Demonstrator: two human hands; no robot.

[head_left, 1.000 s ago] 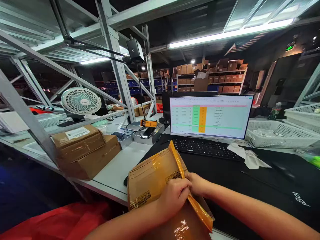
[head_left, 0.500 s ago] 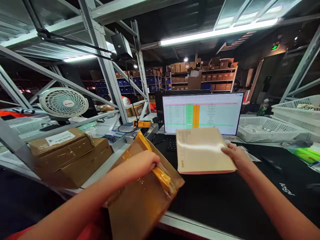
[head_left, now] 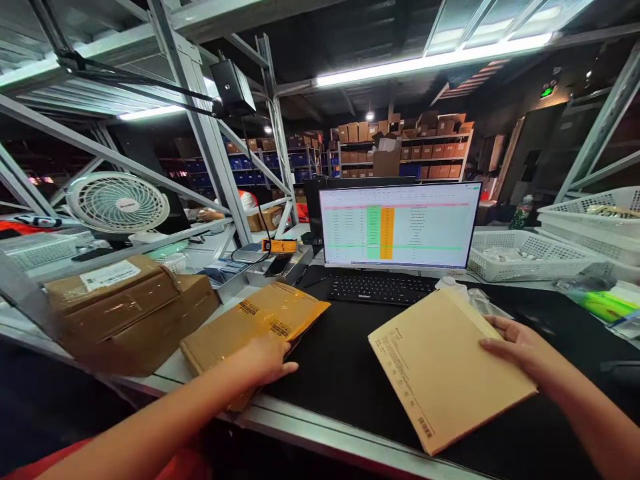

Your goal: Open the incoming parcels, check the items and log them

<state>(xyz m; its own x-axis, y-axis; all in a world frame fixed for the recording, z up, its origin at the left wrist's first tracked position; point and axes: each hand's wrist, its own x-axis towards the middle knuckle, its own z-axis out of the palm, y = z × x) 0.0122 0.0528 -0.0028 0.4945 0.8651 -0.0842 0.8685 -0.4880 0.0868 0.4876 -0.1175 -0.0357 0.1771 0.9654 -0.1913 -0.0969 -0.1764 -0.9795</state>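
My left hand (head_left: 264, 360) rests on a brown padded mailer (head_left: 253, 325) with a yellow flap, which lies flat at the left front of the black desk mat (head_left: 345, 363). The fingers are curled over its near edge. My right hand (head_left: 517, 348) holds the right edge of a flat tan envelope (head_left: 447, 367), thumb on top, low over the mat's front right part.
A keyboard (head_left: 380, 288) and a lit monitor (head_left: 399, 225) stand behind. Two stacked cardboard boxes (head_left: 125, 317) sit at the left by a steel rack post. White mesh baskets (head_left: 525, 257) are at the right, a fan (head_left: 117, 203) at the far left.
The left hand has laid the padded mailer down flat on the desk. The right hand has lowered the tan envelope from in front of the monitor to just above the mat.
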